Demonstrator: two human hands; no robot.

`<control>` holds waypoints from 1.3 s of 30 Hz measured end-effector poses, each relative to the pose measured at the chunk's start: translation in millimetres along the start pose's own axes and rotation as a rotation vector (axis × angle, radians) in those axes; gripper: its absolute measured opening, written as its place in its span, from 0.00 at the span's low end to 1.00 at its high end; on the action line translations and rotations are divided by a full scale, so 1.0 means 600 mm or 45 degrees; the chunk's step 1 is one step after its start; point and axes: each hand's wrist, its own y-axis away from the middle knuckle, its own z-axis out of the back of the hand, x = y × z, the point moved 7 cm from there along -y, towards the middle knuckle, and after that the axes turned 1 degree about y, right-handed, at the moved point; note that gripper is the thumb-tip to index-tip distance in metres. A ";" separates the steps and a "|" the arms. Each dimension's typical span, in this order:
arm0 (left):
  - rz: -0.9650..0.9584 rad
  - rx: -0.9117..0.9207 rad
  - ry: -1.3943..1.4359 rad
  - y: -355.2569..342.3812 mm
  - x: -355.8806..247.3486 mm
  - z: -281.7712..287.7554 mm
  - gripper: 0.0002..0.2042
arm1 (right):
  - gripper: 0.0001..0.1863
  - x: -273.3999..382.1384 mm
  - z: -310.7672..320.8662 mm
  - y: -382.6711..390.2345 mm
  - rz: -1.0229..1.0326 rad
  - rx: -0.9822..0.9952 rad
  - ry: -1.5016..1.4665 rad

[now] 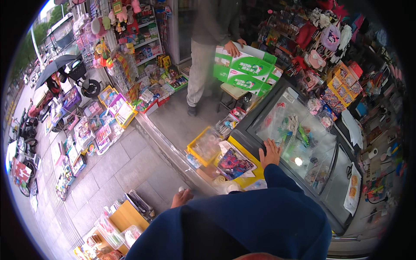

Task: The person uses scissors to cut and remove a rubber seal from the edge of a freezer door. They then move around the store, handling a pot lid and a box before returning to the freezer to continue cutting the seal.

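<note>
My right hand [271, 153] rests with fingers spread at the near edge of the glass top of a chest freezer [299, 145]. Colourful packages show through the glass. Down by my left side hangs my left hand [182, 197], its fingers curled; a small pale thing shows at the fingertips, too small to name. Close to my right hand is a dark picture-printed pack [234, 164], with a yellow basket [203, 146] of clear plastic items beyond it. Across from me, a person [208, 47] grips a flattened-looking green and white cardboard box [245, 68] over a small stool [234, 92].
A raised doorway sill [167, 149] crosses the floor left of the basket. Goods on low stands [97, 130] line the pavement. Near my left side are boxes [128, 215]. Shelves [145, 39] and hanging bags [330, 37] surround the shop; an umbrella [56, 67] shades a scooter outside.
</note>
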 end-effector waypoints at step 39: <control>-1.008 0.634 -1.402 -0.956 -0.643 0.021 0.26 | 0.57 0.018 -0.082 -0.350 -1.352 0.204 0.605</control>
